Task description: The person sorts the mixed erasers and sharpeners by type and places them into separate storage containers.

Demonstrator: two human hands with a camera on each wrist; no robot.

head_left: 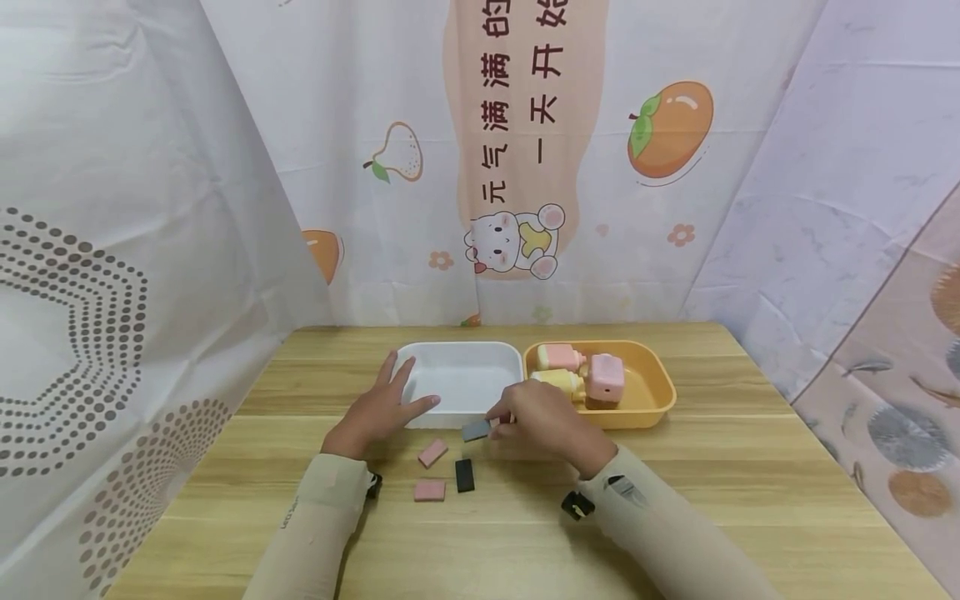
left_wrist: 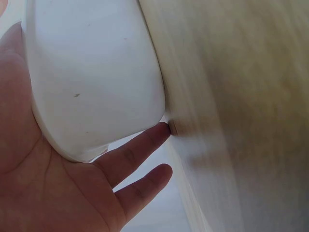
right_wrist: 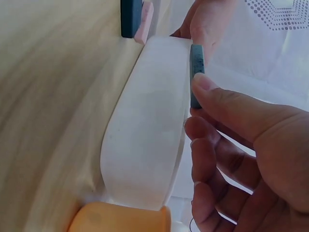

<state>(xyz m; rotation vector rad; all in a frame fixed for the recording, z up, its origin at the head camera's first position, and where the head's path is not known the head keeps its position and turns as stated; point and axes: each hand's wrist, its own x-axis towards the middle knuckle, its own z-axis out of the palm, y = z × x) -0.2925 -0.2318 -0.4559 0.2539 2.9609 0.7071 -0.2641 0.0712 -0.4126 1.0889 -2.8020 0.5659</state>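
Note:
My right hand (head_left: 542,418) pinches a small grey rectangular block (head_left: 476,430) between thumb and fingers, right by the front wall of the white plastic box (head_left: 450,421). The right wrist view shows the block (right_wrist: 195,63) upright on edge near the box's rim, the thumb pressed on its lower part. At the box's left end, my left hand (head_left: 377,418) lies with fingers spread, touching its corner. Two pink blocks (head_left: 432,452) and a black block (head_left: 465,475) lie on the wooden table in front of the box.
An orange tray (head_left: 670,392) stands against the white box's right side. Inside it are a pink bottle-shaped toy (head_left: 558,357), a yellow one (head_left: 558,382) and a pink cube (head_left: 605,375). A printed curtain (head_left: 420,250) hangs behind the table (head_left: 510,550).

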